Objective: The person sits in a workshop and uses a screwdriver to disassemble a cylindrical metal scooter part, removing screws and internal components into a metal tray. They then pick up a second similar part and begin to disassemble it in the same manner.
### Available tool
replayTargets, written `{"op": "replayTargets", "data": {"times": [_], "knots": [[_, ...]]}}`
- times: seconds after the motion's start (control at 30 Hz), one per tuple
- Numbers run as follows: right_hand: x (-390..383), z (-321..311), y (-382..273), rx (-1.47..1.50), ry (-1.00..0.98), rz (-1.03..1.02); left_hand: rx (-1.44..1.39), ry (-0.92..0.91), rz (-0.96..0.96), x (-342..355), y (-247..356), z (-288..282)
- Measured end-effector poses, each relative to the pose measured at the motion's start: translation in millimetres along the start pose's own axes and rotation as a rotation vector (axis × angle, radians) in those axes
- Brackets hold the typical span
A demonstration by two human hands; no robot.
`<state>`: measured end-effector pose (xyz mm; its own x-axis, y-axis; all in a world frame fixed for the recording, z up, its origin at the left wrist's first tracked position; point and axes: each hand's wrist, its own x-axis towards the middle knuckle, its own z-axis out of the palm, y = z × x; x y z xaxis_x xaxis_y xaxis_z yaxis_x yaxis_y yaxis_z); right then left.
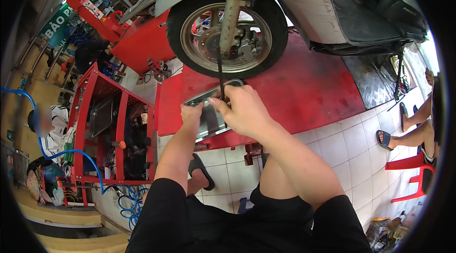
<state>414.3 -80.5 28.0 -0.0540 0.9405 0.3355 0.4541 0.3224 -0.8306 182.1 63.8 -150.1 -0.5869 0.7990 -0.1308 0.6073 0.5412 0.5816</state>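
The right hand (244, 109) is clamped around the lower end of a slim black rod-shaped tool (221, 77). The rod extends upward, nearly vertical in the view, to the hub area of the scooter's front wheel (176, 39), beside the lower end of the fork leg (232, 15); contact at its upper end cannot be confirmed. The left hand (191, 114) is positioned just left of the right hand, at the edge of a rectangular metal tray (209, 124), with its fingers bent; whether it grips anything cannot be determined. The tray lies on the red platform (313, 82), below the front wheel. A red-framed tool cart (121, 134) stands left of the platform.
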Motion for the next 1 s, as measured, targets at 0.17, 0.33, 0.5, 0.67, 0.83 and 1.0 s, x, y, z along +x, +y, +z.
{"op": "replayTargets", "data": {"times": [0.17, 0.33, 0.5, 0.67, 0.83, 1.0], "knots": [[-1.6, -3.2, 2.4, -0.012, -0.065, 0.002, -0.169, 0.057, 0.097, 1.7, -10.4, 18.5], [-1.5, -9.4, 9.9, 0.068, -0.012, 0.036, 0.116, 0.130, 0.231, 10.2, -16.8, 22.3], [4.1, -24.5, 3.6, 0.028, 0.052, 0.133, 0.140, 0.103, 0.259, 3.6, -3.0, 10.9], [5.4, -23.2, 8.8, 0.069, 0.116, 0.167, 0.106, 0.263, 0.800, -3.3, -17.9, 12.0], [6.9, -27.2, 7.1, 0.095, 0.202, 0.168, 0.178, -0.186, 1.491, -35.1, -0.9, 9.0], [12.0, -14.3, 5.5, 0.104, 0.179, 0.151, 0.244, -0.238, 1.581, -41.0, 6.1, 13.3]]}}
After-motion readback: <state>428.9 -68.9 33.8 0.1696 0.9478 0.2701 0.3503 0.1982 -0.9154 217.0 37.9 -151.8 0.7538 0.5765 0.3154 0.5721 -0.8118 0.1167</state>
